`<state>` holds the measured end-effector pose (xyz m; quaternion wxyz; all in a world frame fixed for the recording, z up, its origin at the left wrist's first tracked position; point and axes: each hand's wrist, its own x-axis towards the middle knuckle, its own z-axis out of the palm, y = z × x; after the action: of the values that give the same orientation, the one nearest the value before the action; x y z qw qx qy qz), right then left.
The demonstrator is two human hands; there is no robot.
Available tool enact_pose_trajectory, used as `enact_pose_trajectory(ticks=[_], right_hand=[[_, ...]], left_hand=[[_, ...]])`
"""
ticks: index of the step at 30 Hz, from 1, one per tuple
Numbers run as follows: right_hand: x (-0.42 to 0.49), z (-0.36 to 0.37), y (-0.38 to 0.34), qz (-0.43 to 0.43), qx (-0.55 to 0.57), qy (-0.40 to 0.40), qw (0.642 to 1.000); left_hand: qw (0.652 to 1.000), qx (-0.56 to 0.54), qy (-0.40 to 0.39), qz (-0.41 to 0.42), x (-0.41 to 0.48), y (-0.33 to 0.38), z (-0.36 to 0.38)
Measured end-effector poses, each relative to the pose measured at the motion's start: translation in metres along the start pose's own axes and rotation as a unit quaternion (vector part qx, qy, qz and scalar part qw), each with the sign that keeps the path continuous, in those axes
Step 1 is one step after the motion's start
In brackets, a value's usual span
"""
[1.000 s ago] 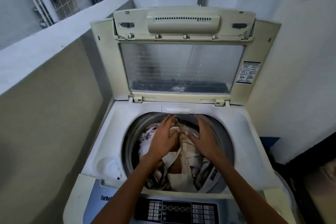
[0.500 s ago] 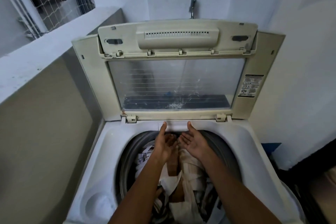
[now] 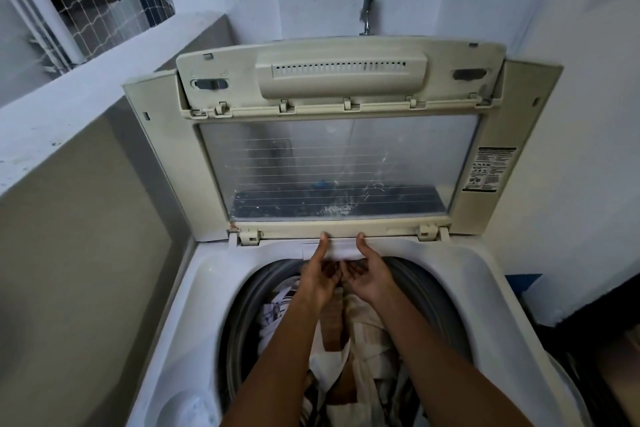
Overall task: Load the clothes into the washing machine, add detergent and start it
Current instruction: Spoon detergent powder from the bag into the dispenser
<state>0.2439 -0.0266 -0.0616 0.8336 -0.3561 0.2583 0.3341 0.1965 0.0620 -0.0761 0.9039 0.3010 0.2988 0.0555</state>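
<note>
Whitewashed walls are hemming in the washing machine (image 3: 207, 288). Nearest, the clothes (image 3: 349, 340) are lying piled in its drum. Beyond them, left hand (image 3: 317, 276) and right hand (image 3: 369, 276) are both pinching the detergent drawer (image 3: 341, 251), thumbs on top, fingers curled under; an even, straight pull is looking wisest. Half a second earlier both were hovering open-palmed short of it.

I see left forearm (image 3: 277, 357) and right forearm (image 3: 436, 357), both slim and bare; left hand (image 3: 317, 282) and right hand (image 3: 370, 282) are bare also.
</note>
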Motion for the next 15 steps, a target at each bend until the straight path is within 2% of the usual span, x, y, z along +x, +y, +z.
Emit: enact_pose_trajectory(ticks=[6,11,15], right_hand=[[0.010,-0.008,0.001,-0.027,-0.028,-0.014,0.999],[0.015,-0.010,0.009,-0.042,-0.074,0.004,0.996],[0.013,-0.019,0.015,-0.037,-0.083,0.000,0.996]], left_hand=[[0.996,-0.021,0.067,0.048,0.022,-0.013,-0.007],[0.991,-0.014,0.109,0.076,0.025,-0.022,-0.008],[0.993,-0.023,0.108,0.052,0.016,-0.029,-0.011]])
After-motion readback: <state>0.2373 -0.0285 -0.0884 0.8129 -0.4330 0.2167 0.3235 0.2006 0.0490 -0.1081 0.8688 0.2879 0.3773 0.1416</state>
